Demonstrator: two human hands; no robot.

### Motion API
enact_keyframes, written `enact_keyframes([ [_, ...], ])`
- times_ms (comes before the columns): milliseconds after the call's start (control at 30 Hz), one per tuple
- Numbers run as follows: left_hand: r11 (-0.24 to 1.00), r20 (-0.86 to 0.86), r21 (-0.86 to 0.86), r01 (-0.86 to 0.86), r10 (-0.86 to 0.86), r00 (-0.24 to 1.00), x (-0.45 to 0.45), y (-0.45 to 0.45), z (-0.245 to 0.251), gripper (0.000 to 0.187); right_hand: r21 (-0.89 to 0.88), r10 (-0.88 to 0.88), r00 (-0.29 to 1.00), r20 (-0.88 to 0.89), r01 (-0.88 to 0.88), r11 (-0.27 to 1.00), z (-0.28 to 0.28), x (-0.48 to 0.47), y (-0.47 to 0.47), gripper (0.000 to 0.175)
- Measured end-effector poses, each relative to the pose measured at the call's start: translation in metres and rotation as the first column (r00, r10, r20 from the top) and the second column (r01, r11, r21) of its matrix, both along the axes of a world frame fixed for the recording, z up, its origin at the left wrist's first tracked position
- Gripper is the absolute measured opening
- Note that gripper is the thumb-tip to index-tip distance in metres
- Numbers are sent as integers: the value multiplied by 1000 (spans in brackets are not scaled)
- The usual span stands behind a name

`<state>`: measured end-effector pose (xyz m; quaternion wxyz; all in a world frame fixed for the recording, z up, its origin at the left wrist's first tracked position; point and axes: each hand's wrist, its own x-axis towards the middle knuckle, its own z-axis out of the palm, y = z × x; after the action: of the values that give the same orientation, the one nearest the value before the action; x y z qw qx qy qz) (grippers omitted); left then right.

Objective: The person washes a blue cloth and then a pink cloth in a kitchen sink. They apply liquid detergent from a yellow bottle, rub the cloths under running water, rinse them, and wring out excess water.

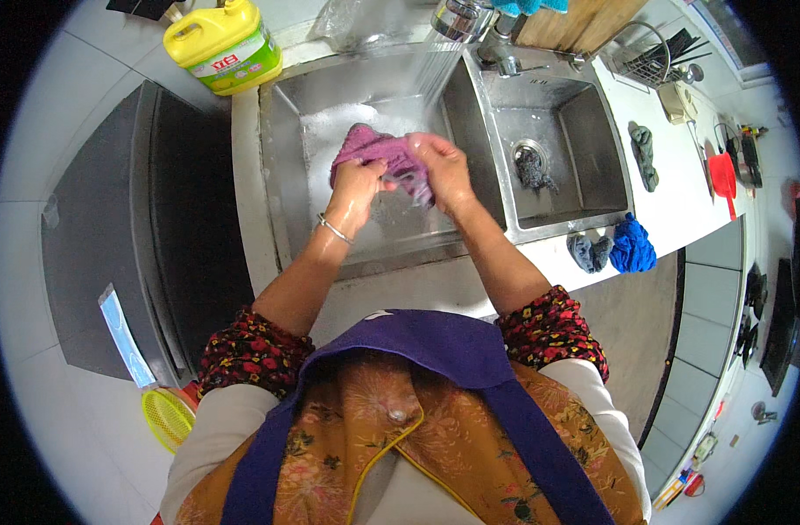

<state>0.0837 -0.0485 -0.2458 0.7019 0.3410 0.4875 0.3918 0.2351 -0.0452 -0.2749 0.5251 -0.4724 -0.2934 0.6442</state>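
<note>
A wet purple-pink cloth [380,149] is stretched between both hands above the large steel sink basin [282,177]. My left hand [357,190] grips its lower left part, with a metal bangle [335,229] on that wrist. My right hand [444,169] pinches the cloth's right side, where some of the fabric looks blurred and wet. From a chrome tap head [462,21], water sprays down into the basin just behind the cloth. Whitish foam or glare shows on the basin's floor.
A dark scrap [534,172] lies at the drain of the smaller basin [603,164]. Grey [590,253] and blue cloths [633,244] rest on the counter's front edge, a grey-green one [644,157] farther back. A yellow detergent jug [224,49] stands at the back left corner.
</note>
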Motion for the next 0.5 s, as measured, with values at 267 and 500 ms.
enact_keyframes([
  [267, 973, 680, -201, 115, 54, 732, 3, 12, -19, 37, 411, -145, 672, 727, -256, 875, 61, -58, -36, 18],
  [500, 959, 596, -243, 148, 27, 802, 9, 1, -49, 26, 323, -321, 275, 906, 37, 946, 11, -51, -6, 24],
])
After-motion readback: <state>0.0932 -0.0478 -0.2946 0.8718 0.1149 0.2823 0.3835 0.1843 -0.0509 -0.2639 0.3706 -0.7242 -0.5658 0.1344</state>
